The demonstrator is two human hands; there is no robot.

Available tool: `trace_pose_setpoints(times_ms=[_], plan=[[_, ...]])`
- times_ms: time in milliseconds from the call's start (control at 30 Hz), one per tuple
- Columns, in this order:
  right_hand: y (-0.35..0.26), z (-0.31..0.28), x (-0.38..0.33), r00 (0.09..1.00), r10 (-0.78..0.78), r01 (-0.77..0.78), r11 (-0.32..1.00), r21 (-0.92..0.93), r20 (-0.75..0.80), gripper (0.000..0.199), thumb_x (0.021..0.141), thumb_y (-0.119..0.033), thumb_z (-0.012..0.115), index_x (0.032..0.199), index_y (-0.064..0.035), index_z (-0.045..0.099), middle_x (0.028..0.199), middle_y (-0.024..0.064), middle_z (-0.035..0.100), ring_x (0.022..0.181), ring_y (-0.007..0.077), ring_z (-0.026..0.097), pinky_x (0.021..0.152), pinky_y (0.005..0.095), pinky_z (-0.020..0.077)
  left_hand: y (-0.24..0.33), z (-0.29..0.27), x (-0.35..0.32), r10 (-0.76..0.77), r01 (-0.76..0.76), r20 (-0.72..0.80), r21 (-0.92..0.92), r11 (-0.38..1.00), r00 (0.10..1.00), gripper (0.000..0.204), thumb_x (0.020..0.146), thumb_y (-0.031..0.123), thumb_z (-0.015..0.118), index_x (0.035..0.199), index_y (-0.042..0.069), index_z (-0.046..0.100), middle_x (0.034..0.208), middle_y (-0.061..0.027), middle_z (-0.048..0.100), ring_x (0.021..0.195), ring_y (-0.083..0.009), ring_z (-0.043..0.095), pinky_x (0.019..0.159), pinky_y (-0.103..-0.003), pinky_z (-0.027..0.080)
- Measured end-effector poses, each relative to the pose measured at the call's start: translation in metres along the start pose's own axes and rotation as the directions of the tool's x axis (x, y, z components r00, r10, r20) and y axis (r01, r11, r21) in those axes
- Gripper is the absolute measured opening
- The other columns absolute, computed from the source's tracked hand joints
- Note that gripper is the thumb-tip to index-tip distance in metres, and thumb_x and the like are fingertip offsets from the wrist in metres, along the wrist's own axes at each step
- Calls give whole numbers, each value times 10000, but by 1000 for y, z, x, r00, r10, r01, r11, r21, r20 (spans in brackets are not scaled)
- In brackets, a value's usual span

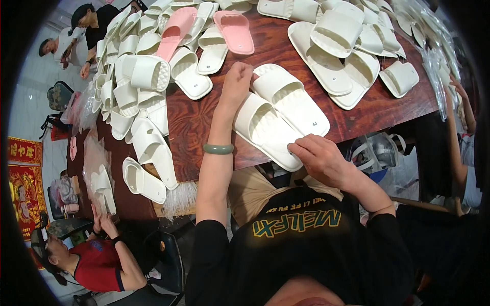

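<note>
A pair of white slippers lies side by side on the table edge in front of me, a left slipper [260, 125] and a right slipper [293, 97], heels toward me. My left hand [237, 84] is closed beside their toe ends; its fingertips are turned away and hidden, so what they hold cannot be made out. A green bangle [218, 149] circles that wrist. At the heel end, my right hand [321, 159] pinches the edge of the left slipper between thumb and fingers.
A heap of white slippers [148, 71] covers the table's left side, with pink slippers [235, 31] at its edge. More white slippers [339, 28] lie at the right. Clear plastic bags [434, 56] hang at the far right. A person in red [97, 265] sits at the left.
</note>
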State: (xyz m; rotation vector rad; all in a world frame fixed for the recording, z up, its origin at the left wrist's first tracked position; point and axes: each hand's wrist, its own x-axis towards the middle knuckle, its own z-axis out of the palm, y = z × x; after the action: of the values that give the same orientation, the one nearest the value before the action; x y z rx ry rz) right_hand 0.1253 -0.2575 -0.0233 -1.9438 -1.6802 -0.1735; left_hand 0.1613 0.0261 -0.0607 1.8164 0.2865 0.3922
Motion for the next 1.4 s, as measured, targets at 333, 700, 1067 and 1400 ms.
trace_pose_setpoints(times_ms=[333,700,1067,1400], plan=[[81,6,51,981,-195,195,981,-1,22,243,684,-27,579,926,-10,558,883,112,554,840,284,557,721,363,468,4,-3,0,27,-32,-161,-26,999,987,202,928,190,515,917,0,581,798,-16,585,656,-53,484,596,-195,404],[103,13,78,957,-269,264,963,58,108,231,736,-6,584,964,0,549,899,120,560,854,285,568,742,365,475,17,-15,-1,-293,341,174,-479,809,940,182,900,203,550,969,35,562,989,-59,639,696,-52,556,442,-144,360],[107,13,80,957,-261,245,961,127,125,257,721,20,586,976,2,552,913,129,576,844,316,571,735,387,469,15,-8,10,-190,345,313,-577,740,931,194,889,176,583,1009,25,560,1057,-64,633,655,-14,520,512,-126,364],[90,-3,78,894,-414,419,908,-6,-169,251,733,-33,640,975,-6,579,931,140,612,762,307,618,634,369,498,9,-9,7,-126,275,298,-534,799,946,184,877,157,605,926,-20,610,724,-1,539,541,-31,426,459,-161,317]])
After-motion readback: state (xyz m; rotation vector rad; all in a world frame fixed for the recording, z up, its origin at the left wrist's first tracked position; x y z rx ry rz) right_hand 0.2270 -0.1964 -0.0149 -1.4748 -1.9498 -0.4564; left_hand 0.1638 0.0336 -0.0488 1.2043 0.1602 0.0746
